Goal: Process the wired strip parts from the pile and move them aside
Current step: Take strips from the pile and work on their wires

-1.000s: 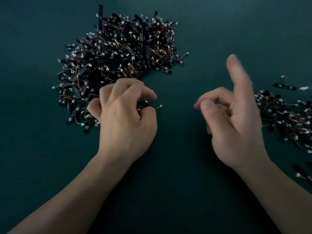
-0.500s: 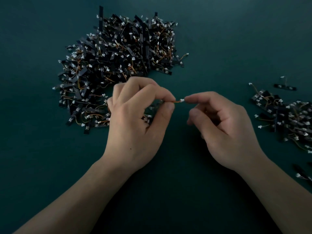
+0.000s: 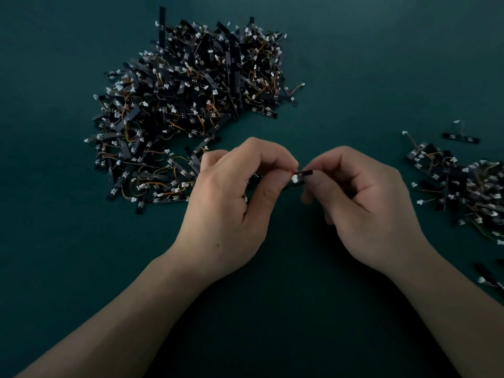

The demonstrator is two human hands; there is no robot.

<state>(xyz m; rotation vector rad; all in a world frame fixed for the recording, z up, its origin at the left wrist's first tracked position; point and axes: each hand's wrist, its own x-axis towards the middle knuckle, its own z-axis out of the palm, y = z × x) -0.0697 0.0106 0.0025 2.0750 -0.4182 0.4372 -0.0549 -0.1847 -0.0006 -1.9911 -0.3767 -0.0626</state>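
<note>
While the big pile (image 3: 191, 110) lies at 11 o'clock, left hand (image 3: 234, 203) and right hand (image 3: 365, 203) both pinch one wired strip (image 3: 301, 177); smaller heap (image 3: 463, 186) at 3.

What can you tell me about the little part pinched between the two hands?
The wired strip part is a narrow black strip, like a tiny circuit board, with a thin orange wire and a small white plug. It lies roughly level over the dark green table, pinched from either side by the left hand and the right hand. The fingers hide most of it.
</note>
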